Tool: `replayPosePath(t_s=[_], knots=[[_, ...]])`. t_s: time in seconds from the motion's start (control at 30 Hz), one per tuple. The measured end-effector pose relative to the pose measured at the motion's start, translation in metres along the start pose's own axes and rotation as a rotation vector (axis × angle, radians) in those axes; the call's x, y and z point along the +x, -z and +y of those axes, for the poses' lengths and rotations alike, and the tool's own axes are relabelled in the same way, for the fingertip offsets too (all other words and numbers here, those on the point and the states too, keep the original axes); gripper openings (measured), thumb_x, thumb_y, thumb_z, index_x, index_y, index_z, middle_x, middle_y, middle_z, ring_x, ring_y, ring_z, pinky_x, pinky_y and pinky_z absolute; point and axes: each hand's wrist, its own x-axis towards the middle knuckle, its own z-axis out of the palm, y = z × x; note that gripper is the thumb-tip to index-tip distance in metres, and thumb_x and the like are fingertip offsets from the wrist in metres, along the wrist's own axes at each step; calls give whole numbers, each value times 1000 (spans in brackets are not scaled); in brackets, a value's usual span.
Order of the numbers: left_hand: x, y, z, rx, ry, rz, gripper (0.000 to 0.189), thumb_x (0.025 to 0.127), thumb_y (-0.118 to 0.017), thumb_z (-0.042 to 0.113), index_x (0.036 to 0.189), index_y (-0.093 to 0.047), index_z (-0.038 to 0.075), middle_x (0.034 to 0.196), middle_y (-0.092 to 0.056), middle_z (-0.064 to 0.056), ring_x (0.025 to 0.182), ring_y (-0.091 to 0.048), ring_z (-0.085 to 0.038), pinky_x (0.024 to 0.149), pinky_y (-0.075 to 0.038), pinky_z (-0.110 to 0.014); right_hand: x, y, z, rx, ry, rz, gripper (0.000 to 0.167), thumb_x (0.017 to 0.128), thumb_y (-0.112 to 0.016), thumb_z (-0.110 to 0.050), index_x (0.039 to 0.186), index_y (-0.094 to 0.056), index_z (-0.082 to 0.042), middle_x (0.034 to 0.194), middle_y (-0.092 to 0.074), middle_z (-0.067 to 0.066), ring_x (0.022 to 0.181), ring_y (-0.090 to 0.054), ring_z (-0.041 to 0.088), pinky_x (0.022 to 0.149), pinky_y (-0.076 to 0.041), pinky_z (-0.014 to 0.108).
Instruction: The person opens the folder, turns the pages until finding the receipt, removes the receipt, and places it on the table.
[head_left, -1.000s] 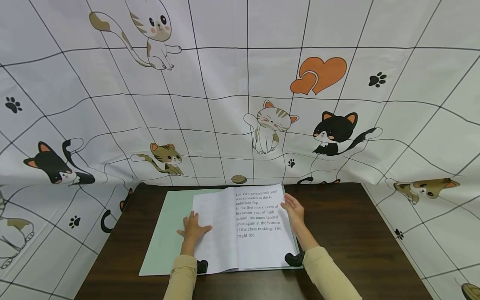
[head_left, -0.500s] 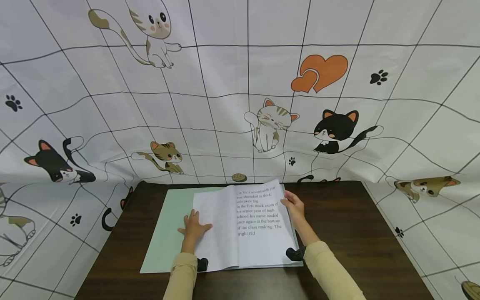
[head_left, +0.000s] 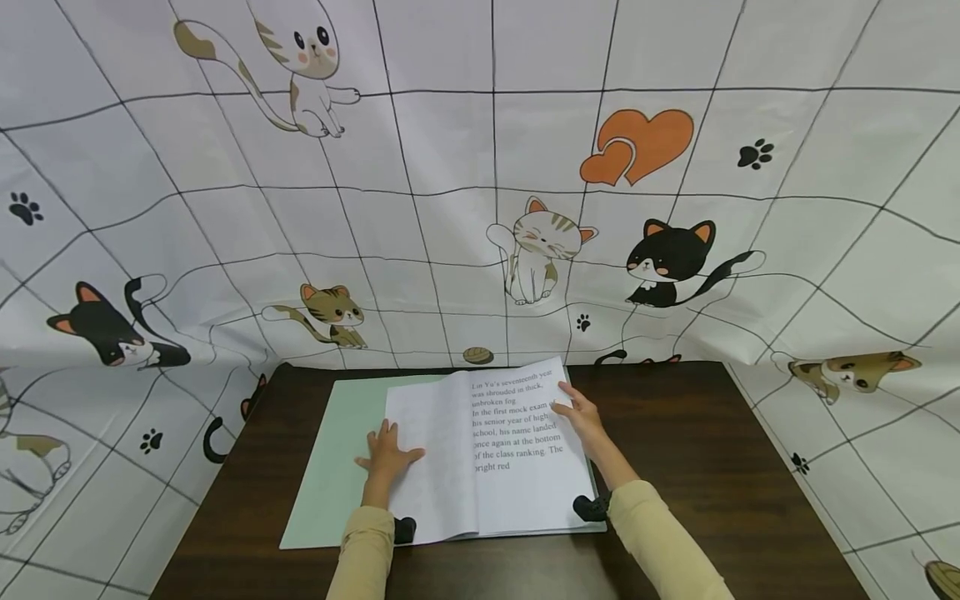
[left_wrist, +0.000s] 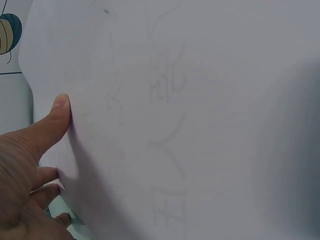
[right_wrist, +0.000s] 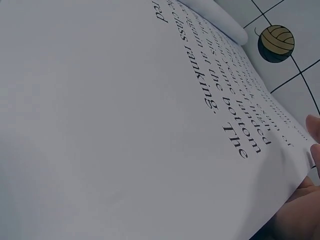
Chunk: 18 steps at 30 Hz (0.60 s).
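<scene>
An open book lies on a pale green sheet (head_left: 330, 475), its left page (head_left: 433, 492) blank with faint show-through and its right page (head_left: 525, 500) printed with large English text. My left hand (head_left: 387, 462) rests with fingers spread on the left page's outer edge; the thumb (left_wrist: 61, 107) lies along the paper in the left wrist view. At the upper right edge, my right hand (head_left: 588, 421) pinches the printed page, fingers over the top and thumb underneath. That page's top corner is raised slightly. Only part of the right hand (right_wrist: 300, 212) shows in the right wrist view.
The dark wooden table (head_left: 690, 467) extends on both sides of the book. A white curtain (head_left: 435, 167) with grid lines and cartoon cats hangs behind and around it. Black wrist straps with devices (head_left: 591, 508) sit by the sleeves.
The right hand's fingers have moved from beside the page's right edge slightly inward onto it, and the top right corner has lifted. The left hand stays in place.
</scene>
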Motion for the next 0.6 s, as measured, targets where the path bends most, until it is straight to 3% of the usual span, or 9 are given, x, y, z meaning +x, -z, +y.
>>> replayPosePath(t_s=[0.1,0.2,0.33,0.47,0.6], knots=[[-1,0,2,3,-5,-3,83,81,-77,23,142,-35,-13,155,-23,-33,142,-12,-57,100,-5,-86,0,1,-2,-25,13,-19,60,95,-61,-16,150,-38,-14,158,-30,20,124,-52,36,76,-47,19],[-3,1,2,6,-6,-6,83,82,-76,23,142,-34,-14,155,-22,-33,142,-12,-58,100,-5,-86,-1,0,-1,-26,17,-21,61,95,-61,-15,150,-37,-13,155,-36,21,101,-63,25,72,-49,20],[-4,2,3,10,-13,-9,82,82,-76,23,142,-34,-14,155,-22,-33,142,-12,-58,100,-6,-86,-2,1,0,-10,9,-10,61,94,-61,-12,150,-38,-14,146,-48,23,79,-63,9,69,-50,21],[-4,1,3,8,-13,-12,82,83,-75,23,143,-34,-14,155,-22,-32,142,-12,-58,100,-5,-86,-3,2,2,-8,2,-10,62,93,-62,-11,150,-37,-14,131,-58,25,73,-65,9,66,-52,22],[-2,0,1,4,-15,-13,82,83,-76,23,143,-33,-14,155,-22,-32,142,-12,-59,100,-4,-86,-5,1,2,-14,-3,-15,63,92,-61,-8,150,-38,-15,126,-61,24,72,-66,10,64,-53,23]])
